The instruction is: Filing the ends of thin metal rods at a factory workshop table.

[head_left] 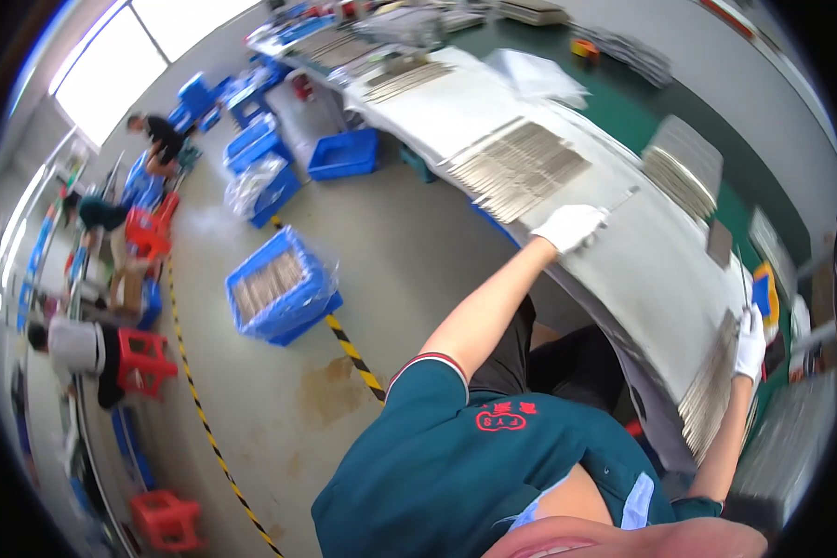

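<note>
My left hand, in a white glove, is closed over the grey-topped table. A thin metal strip juts out past its fingertips. Just beyond that hand lies a spread row of thin metal strips. On the right, my right hand, gloved too, is closed on a thin rod-like piece that points away from me; its exact kind is too small to make out. Beside that hand, another row of metal strips lies along the near table edge.
A stack of flat grey plates stands at the table's far side, near a small brown block. White sheeting lies farther along. On the floor at left are a blue crate of strips and another blue crate. People work near red stools.
</note>
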The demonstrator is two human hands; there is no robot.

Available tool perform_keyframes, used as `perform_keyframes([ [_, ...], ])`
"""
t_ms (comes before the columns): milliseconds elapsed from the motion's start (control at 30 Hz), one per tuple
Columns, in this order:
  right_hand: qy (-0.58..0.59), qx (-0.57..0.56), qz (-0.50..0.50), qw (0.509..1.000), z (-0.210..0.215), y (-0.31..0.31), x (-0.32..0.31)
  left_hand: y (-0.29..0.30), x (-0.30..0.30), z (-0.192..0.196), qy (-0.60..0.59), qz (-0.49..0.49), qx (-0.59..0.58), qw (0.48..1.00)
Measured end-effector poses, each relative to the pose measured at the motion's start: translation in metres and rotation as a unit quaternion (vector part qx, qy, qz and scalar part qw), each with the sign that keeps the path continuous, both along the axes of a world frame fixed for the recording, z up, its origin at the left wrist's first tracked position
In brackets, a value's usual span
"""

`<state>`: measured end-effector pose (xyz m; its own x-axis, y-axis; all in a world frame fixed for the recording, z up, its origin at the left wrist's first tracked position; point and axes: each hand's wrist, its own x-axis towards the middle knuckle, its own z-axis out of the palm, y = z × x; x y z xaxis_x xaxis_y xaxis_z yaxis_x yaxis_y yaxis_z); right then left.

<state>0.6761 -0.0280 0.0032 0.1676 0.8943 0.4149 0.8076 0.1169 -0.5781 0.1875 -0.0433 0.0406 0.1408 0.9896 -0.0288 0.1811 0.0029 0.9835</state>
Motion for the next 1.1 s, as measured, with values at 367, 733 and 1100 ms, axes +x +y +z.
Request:
perform_keyframes([
  [367, 0.620, -0.302, 0.243, 0.682, 0.045, -0.189, -0.251, 0.004, -0.018, -0.018, -0.041, 0.088, -0.093, 0.991],
  [733, 0.671, -0.295, 0.280, 0.620, 0.011, -0.182, -0.277, -0.124, -0.047, -0.033, -0.123, 0.060, -0.192, 0.972],
  [1100, 0.649, -0.341, 0.235, 0.639, -0.021, -0.178, -0.297, -0.185, -0.010, -0.047, -0.109, 0.052, -0.292, 0.949],
])
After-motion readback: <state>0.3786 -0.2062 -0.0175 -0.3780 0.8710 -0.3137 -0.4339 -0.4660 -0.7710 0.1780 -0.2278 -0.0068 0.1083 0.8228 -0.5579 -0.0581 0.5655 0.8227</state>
